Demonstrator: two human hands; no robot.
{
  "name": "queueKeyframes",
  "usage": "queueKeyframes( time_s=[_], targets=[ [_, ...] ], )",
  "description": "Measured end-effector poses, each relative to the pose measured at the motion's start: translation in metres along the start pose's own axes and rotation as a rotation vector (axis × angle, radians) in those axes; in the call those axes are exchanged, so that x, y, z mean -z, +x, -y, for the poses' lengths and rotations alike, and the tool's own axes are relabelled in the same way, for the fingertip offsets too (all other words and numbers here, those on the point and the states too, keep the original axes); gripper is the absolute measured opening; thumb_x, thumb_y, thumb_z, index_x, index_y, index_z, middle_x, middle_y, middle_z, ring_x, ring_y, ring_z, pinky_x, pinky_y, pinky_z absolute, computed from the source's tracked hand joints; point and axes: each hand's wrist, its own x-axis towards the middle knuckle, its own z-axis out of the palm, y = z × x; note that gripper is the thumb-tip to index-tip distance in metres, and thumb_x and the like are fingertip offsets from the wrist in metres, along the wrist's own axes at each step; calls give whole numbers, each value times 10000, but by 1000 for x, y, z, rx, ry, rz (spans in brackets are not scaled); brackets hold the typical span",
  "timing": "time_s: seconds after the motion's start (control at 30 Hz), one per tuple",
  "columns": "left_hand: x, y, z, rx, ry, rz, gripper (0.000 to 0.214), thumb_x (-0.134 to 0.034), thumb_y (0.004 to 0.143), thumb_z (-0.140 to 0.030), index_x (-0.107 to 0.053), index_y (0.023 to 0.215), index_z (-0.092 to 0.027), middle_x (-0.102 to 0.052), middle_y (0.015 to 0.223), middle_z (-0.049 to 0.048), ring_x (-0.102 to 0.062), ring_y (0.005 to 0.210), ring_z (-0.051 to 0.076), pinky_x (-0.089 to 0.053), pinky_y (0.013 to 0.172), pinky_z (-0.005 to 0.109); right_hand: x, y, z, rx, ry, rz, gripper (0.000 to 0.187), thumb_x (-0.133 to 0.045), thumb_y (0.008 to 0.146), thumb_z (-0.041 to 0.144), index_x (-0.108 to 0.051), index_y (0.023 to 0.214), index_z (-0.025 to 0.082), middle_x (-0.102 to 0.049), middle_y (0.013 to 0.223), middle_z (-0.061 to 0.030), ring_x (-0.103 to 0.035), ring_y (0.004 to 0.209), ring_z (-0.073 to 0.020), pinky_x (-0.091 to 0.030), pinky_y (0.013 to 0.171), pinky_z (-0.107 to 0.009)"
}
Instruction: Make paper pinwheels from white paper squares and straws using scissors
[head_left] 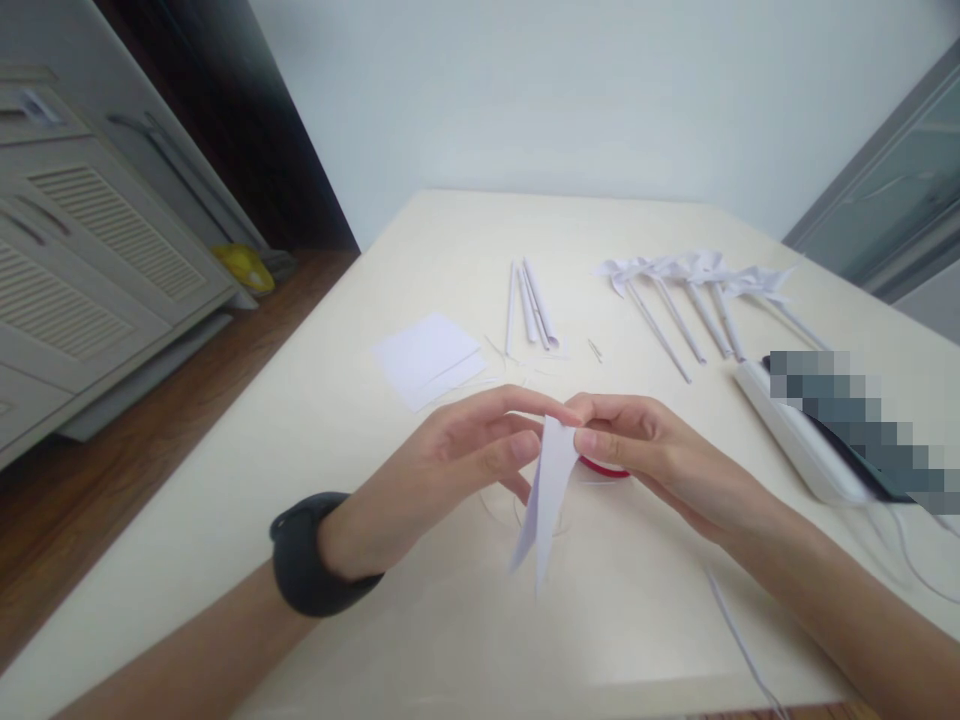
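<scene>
A folded piece of white paper hangs above the table, its loose points downward. At its upper right edge, my right hand pinches it between thumb and fingers. My left hand curves around the other side, with the index finger along the top and the thumb against the left edge. Behind my right hand a red curved edge shows; the rest of that thing is hidden. Thin clear loops of wire or thread lie under my hands.
White paper squares lie left of several rolled paper tubes. Small pins or wire bits are nearby. Paper pinwheels on sticks rest at back right. A white box, a pixelated dark object and cables occupy the right.
</scene>
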Motion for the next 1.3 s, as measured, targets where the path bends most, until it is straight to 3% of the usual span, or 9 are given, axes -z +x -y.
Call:
queueKeyframes(
  time_s=[0.13,0.3,0.4,0.5,0.63,0.8,0.93,1.3],
  targets=[
    [2,0,1,3,52,-16,108,-550,805,-310,-578,833,-210,-584,958,65,-568,794,165,-478,541,235,-3,1,0,25,-33,50,163,-560,808,349,-593,780,192,-546,831,-13,-524,823,-154,-420,748,-291],
    [3,0,3,8,20,-33,108,-606,768,-225,-545,685,-194,-551,738,7,-541,717,123,-461,612,236,-6,-1,2,63,-146,77,179,-519,840,366,-602,915,225,-589,969,-25,-540,936,-172,-419,835,-331],
    [2,1,2,14,-11,-77,155,-624,754,-202,-525,636,-185,-528,673,-17,-524,652,100,-434,574,218,-5,-2,4,117,-190,44,240,-441,880,396,-610,936,236,-588,994,-23,-528,979,-163,-421,824,-303],
    [2,1,2,28,3,-143,196,-638,740,-217,-508,599,-175,-524,654,-17,-501,599,94,-404,518,213,-4,-3,6,152,-198,58,317,-382,895,434,-610,874,215,-585,955,-31,-545,899,-155,-433,755,-286],
    [2,0,2,65,132,-197,232,-643,732,-279,-502,582,-173,-497,613,-23,-462,566,92,-370,491,216,-7,-5,7,118,-208,87,221,-481,853,410,-561,826,206,-583,915,-22,-564,805,-152,-443,665,-278],
    [2,0,3,80,259,-179,181,-607,759,-316,-556,657,-176,-551,678,-12,-506,616,105,-398,519,217,-13,-4,5,139,-336,18,127,-532,831,298,-516,754,197,-571,879,-6,-556,816,-143,-439,721,-290],
    [2,1,3,136,219,-143,163,-589,777,-334,-567,746,-176,-577,725,-13,-532,645,100,-412,550,207,-15,-4,7,187,-433,-11,111,-526,829,242,-503,732,194,-558,840,8,-532,810,-127,-414,739,-273],
    [4,-1,7,166,95,-101,208,-612,770,-327,-535,684,-154,-550,705,-18,-503,673,99,-375,594,218,-17,-5,7,185,-494,-2,112,-522,828,215,-490,723,196,-538,787,36,-503,753,-98,-386,684,-236]
  ],
)
